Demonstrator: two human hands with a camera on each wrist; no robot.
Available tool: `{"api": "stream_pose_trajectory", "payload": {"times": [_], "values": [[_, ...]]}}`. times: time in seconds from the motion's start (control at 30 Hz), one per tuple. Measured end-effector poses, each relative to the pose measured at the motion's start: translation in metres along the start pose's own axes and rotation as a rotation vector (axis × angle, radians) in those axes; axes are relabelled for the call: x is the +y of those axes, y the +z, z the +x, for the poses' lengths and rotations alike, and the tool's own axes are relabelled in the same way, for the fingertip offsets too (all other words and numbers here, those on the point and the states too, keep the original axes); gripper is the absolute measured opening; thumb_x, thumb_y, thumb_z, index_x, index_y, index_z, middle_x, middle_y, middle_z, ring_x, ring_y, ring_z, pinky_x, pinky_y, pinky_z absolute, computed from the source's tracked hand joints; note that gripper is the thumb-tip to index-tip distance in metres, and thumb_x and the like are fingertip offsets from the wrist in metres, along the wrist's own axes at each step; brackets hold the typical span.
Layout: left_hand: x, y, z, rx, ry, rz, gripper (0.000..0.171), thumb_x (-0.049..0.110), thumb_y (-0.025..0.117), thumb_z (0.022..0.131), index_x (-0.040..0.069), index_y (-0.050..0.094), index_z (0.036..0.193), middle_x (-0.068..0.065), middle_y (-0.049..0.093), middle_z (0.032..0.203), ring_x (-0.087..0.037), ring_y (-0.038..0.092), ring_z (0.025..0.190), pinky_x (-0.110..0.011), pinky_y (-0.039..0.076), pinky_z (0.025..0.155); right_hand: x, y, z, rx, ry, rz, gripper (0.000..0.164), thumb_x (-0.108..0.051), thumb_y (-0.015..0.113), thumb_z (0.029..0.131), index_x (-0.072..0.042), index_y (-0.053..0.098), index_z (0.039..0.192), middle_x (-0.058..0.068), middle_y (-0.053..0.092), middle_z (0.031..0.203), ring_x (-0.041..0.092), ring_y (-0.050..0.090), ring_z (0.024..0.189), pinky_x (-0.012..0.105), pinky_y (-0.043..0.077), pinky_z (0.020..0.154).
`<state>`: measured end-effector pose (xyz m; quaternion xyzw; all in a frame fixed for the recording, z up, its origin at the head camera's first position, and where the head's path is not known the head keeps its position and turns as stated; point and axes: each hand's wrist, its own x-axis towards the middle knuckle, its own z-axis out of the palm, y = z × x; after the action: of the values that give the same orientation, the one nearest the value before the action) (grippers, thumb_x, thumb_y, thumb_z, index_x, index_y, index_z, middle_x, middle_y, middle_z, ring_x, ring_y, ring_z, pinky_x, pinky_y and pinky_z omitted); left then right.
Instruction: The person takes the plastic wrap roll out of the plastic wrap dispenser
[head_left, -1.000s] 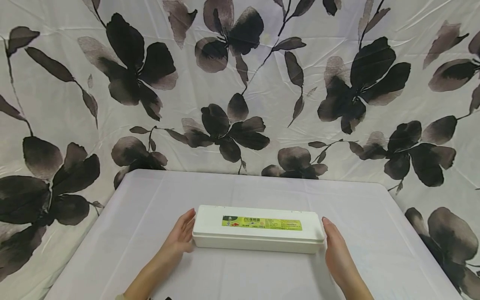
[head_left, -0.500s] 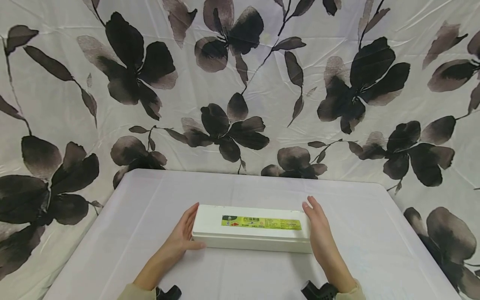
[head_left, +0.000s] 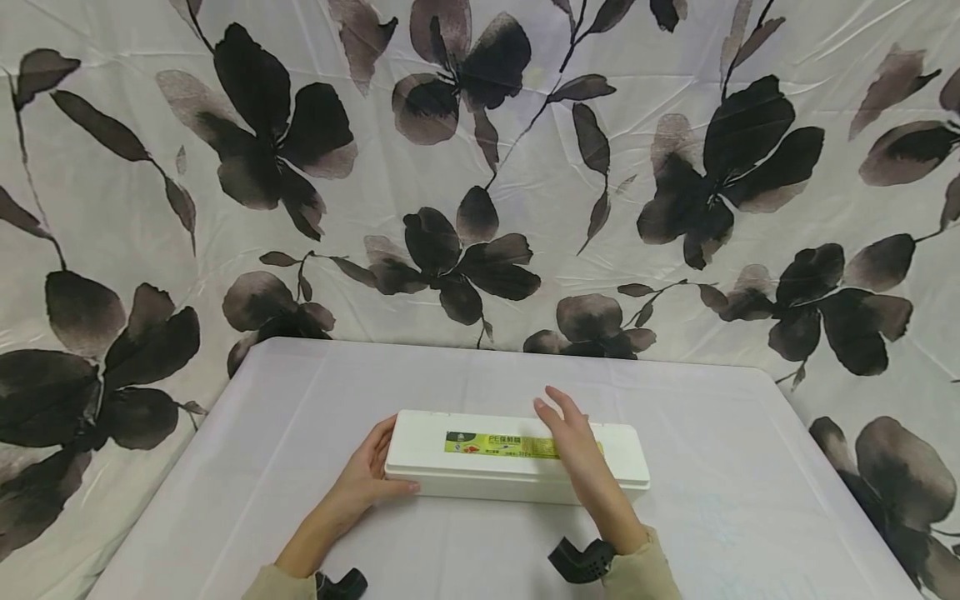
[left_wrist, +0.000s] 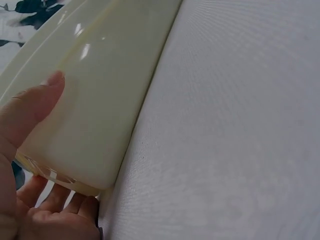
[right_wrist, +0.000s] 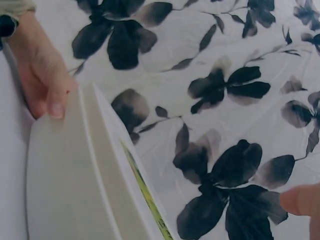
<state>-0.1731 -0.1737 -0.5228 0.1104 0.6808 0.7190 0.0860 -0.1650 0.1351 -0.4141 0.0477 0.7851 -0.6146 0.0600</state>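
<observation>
A long white cling film box [head_left: 480,483] with a yellow-green label [head_left: 501,444] lies on the table, its lid down. My left hand [head_left: 363,479] grips its left end. In the left wrist view the thumb [left_wrist: 37,107] presses the front wall and the fingers [left_wrist: 55,200] bend against the end. Over the right half of the lid is my right hand [head_left: 576,442], fingers extended, hiding part of the label. In the right wrist view only one fingertip [right_wrist: 300,201] of it shows, apart from the box. That hand holds nothing.
A white cloth covers the table [head_left: 735,467]. Behind it hangs a white curtain [head_left: 585,183] printed with dark flowers. Black wrist devices [head_left: 581,560] sit at both sleeves [head_left: 641,571].
My right hand has moved from the box's right end leftward and up over the lid. My left hand has closed in on the left end, its thumb now on the front.
</observation>
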Motion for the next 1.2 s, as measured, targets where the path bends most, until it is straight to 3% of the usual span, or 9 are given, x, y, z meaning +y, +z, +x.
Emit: {"api": "stream_pose_trajectory", "payload": {"times": [0.07, 0.17, 0.37, 0.43, 0.73, 0.9, 1.2], "values": [[0.0, 0.0, 0.0, 0.001, 0.007, 0.005, 0.113, -0.006, 0.087, 0.063, 0.005, 0.022, 0.154, -0.016, 0.028, 0.157, -0.03, 0.02, 0.148, -0.014, 0.03, 0.107, -0.001, 0.006, 0.0, -0.022, -0.027, -0.083, 0.065, -0.042, 0.056, 0.099, -0.007, 0.038, 0.151, 0.023, 0.025, 0.159, 0.049, -0.014, 0.145, 0.073, -0.006, 0.109], [-0.001, 0.0, 0.0, 0.004, 0.012, 0.005, 0.113, -0.006, 0.088, 0.062, 0.004, 0.023, 0.154, -0.017, 0.028, 0.157, -0.03, 0.021, 0.148, -0.014, 0.031, 0.107, 0.0, 0.013, 0.0, -0.064, -0.085, -0.212, 0.07, -0.038, 0.069, 0.091, -0.007, 0.043, 0.148, 0.025, 0.033, 0.155, 0.052, -0.008, 0.145, 0.073, -0.002, 0.11], [-0.001, 0.0, -0.002, 0.005, 0.019, 0.008, 0.112, -0.006, 0.088, 0.062, 0.005, 0.024, 0.154, -0.017, 0.029, 0.157, -0.029, 0.022, 0.147, -0.016, 0.032, 0.107, 0.004, 0.019, 0.003, -0.136, -0.264, -0.478, 0.088, -0.028, 0.092, 0.065, -0.001, 0.053, 0.139, 0.019, 0.054, 0.141, 0.041, 0.038, 0.139, 0.061, 0.002, 0.117], [-0.002, 0.0, -0.002, 0.005, 0.024, 0.005, 0.112, -0.007, 0.087, 0.062, 0.005, 0.024, 0.154, -0.017, 0.029, 0.156, -0.029, 0.023, 0.147, -0.016, 0.032, 0.107, 0.003, 0.02, 0.003, -0.145, -0.291, -0.535, 0.092, -0.026, 0.095, 0.06, 0.0, 0.054, 0.138, 0.018, 0.056, 0.139, 0.038, 0.044, 0.135, 0.06, 0.004, 0.117], [-0.001, 0.001, -0.002, 0.014, 0.01, 0.01, 0.111, -0.007, 0.087, 0.063, 0.005, 0.024, 0.154, -0.017, 0.028, 0.157, -0.03, 0.021, 0.148, -0.015, 0.03, 0.107, 0.005, 0.028, 0.001, -0.14, -0.288, -0.719, 0.099, -0.02, 0.098, 0.054, -0.005, 0.052, 0.141, 0.014, 0.051, 0.143, 0.037, 0.039, 0.136, 0.061, 0.007, 0.117], [-0.001, 0.002, -0.003, 0.012, 0.003, 0.004, 0.111, -0.008, 0.087, 0.064, 0.005, 0.024, 0.154, -0.017, 0.026, 0.158, -0.03, 0.019, 0.149, -0.014, 0.029, 0.107, 0.007, 0.033, 0.0, -0.109, -0.298, -0.77, 0.099, -0.021, 0.099, 0.053, -0.008, 0.054, 0.14, 0.012, 0.052, 0.142, 0.037, 0.038, 0.135, 0.062, 0.008, 0.116], [-0.003, 0.0, -0.002, 0.006, 0.021, 0.032, 0.11, -0.005, 0.087, 0.065, 0.005, 0.024, 0.154, -0.016, 0.026, 0.158, -0.03, 0.019, 0.149, -0.014, 0.028, 0.107, 0.014, 0.04, 0.0, -0.052, -0.379, -0.859, 0.103, -0.023, 0.099, 0.048, -0.012, 0.055, 0.14, 0.009, 0.055, 0.137, 0.034, 0.041, 0.13, 0.063, 0.013, 0.114]]}}
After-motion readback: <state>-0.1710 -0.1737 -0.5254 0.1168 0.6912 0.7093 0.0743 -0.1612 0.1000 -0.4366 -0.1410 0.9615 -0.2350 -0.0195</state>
